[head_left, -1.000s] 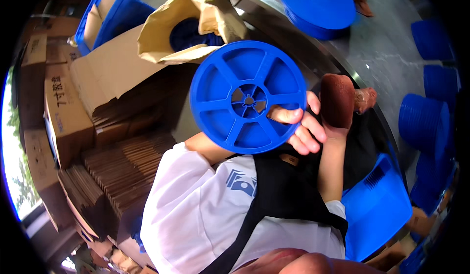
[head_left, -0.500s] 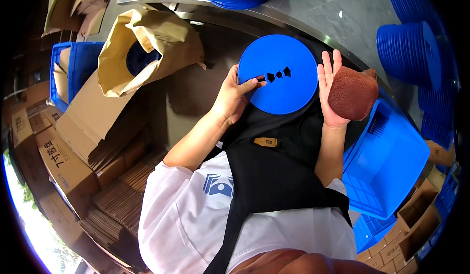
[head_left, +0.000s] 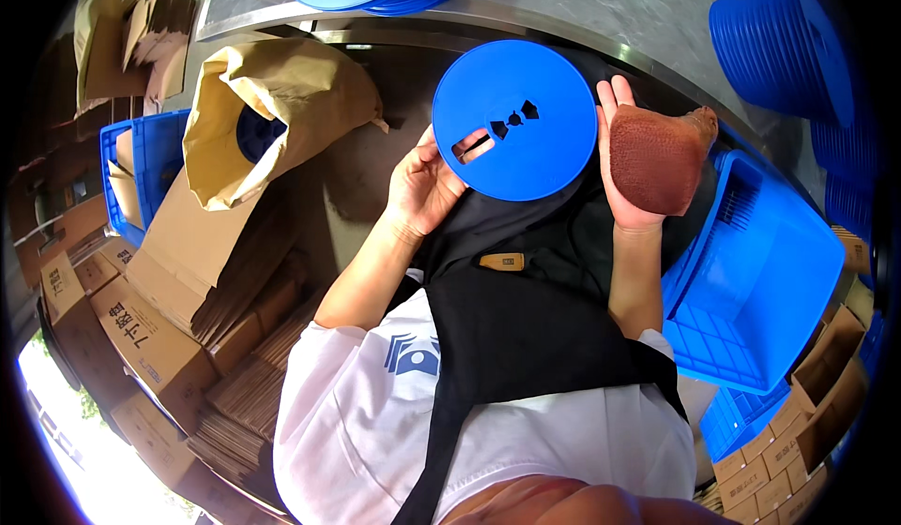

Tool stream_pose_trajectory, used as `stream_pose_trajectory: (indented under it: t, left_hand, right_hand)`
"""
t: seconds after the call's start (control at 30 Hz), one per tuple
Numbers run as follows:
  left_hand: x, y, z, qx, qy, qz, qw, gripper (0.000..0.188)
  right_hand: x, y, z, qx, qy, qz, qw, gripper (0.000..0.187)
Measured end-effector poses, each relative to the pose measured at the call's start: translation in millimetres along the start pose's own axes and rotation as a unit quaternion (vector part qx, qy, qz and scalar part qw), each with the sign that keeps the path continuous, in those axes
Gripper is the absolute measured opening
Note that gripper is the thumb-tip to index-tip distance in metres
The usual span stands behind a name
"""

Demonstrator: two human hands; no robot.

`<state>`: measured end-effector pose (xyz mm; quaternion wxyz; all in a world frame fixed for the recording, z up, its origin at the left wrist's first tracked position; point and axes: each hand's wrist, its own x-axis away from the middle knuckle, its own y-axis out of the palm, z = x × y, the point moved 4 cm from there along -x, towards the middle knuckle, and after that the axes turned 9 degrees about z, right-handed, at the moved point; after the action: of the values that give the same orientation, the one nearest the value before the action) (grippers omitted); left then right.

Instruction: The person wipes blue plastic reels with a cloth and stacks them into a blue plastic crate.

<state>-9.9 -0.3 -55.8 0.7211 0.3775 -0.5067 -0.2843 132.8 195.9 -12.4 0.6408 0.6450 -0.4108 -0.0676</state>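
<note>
Disc held in the air by the near edge of the grey table, gripped at its lower left by the left hand, fingers visible through its slot; across from it, open right hand, fingers extended beside the rim, contact not determinable, brown pad over the palm. For sound handling, judged best to hold the grip steady, the face level, the fingers off the slot's edges and the padded palm flat. Materials noted: smooth, round blue plastic with bow-shaped central cutouts; coarse, dense nap on the pad.

Gap right of sack, disc blocking middle
</note>
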Motion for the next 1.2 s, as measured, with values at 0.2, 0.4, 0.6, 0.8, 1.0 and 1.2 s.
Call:
stream_pose_trajectory:
  t: [0.2, 0.4, 0.6, 0.8, 1.0, 1.2]
  left_hand:
    - [4, 14, 3, -0.152, 0.037, -0.003, 0.988, 0.053]
    - [6, 14, -8, -0.193, 0.073, -0.043, 0.978, 0.058]
    - [-2, 8, -18, -0.081, 0.082, 0.004, 0.993, 0.058]
    - [-1, 11, -14, -0.147, 0.044, -0.065, 0.986, 0.067]
    - [-6, -45, -25, 0.09, -0.07, -0.042, 0.993, 0.065]
    - [-4, 2, -12, -0.075, 0.007, -0.087, 0.993, 0.073]
  right_hand:
    - [-5, -8, -6, 0.132, -0.015, -0.063, 0.989, 0.054]
    - [1, 38, -9, 0.749, -0.583, -0.082, 0.304, 0.037]
    - [48, 20, 68, 0.777, -0.434, -0.34, 0.305, 0.025]
    - [-13, 28, -3, 0.734, -0.553, -0.083, 0.386, 0.034]
    - [8, 58, 92, 0.766, -0.407, -0.338, 0.365, 0.037]
    - [37, 17, 1, 0.77, -0.438, -0.334, 0.323, 0.02]
